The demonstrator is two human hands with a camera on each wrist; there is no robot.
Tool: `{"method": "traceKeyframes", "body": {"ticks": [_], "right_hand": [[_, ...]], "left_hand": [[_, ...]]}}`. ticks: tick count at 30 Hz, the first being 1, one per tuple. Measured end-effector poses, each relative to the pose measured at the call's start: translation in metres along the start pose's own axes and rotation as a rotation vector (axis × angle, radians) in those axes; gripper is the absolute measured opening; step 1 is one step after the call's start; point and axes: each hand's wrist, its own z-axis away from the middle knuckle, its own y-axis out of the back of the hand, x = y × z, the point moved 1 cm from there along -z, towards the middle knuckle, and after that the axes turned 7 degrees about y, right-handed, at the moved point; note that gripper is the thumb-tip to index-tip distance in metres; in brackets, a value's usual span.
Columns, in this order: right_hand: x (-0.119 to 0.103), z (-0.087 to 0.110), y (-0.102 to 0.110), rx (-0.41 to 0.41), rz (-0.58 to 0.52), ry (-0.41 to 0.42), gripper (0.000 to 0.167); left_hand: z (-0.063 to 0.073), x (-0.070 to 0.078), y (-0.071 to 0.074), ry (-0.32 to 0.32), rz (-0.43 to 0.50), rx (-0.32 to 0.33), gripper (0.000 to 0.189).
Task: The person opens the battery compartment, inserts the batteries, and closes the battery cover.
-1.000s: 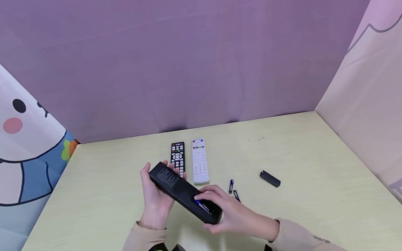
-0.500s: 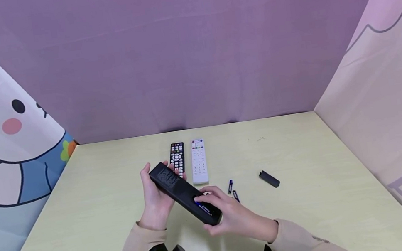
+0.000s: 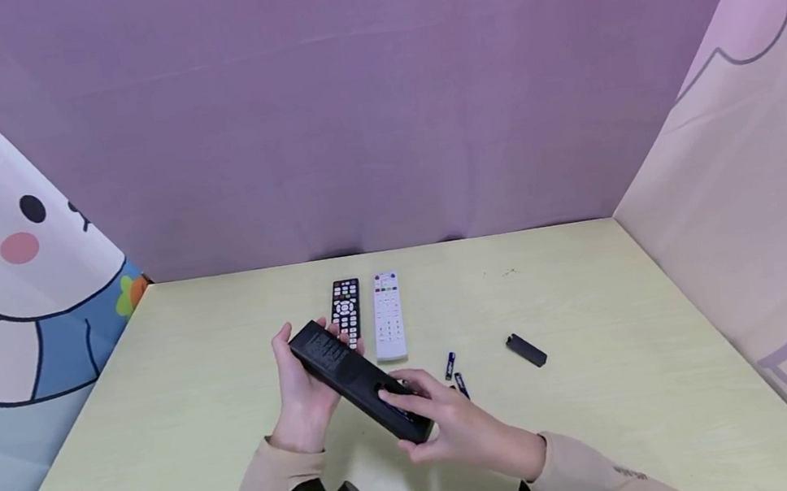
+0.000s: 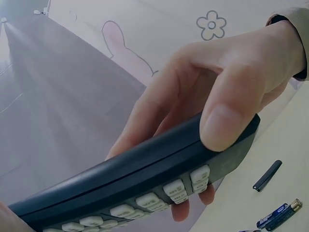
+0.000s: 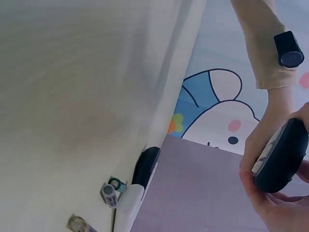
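Above the tabletop (image 3: 166, 437), the black remote (image 3: 342, 368) was gripped by the fingers of the left hand (image 3: 304, 404) and right hand (image 3: 452, 418), and was judged best kept still under even fingertip pressure, though the contact was partly hidden.

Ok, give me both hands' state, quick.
Left hand: closed, holding one end of the tilted black remote control.
Right hand: closed, gripping the same remote's other end.

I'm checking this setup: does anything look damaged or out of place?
Faint dark marks toward the back of the table stand out on its plain surface. A black cover lies slantwise, apart from the held remote.
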Motion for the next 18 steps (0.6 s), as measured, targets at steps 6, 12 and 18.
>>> {"method": "traceKeyframes", "body": {"ticks": [6,12,18], "right_hand": [[0.001,0.003,-0.001,-0.024,-0.016,-0.001,0.059],[0.004,0.003,0.003,-0.076,-0.118,-0.124,0.048],[0.014,0.001,0.016,-0.048,-0.180,-0.218,0.029]], "left_hand": [[0.000,0.001,0.002,0.006,0.000,0.002,0.041],[0.000,0.001,0.005,0.007,-0.007,0.011,0.042],[0.000,0.003,0.007,0.021,0.009,0.020,0.043]]}}
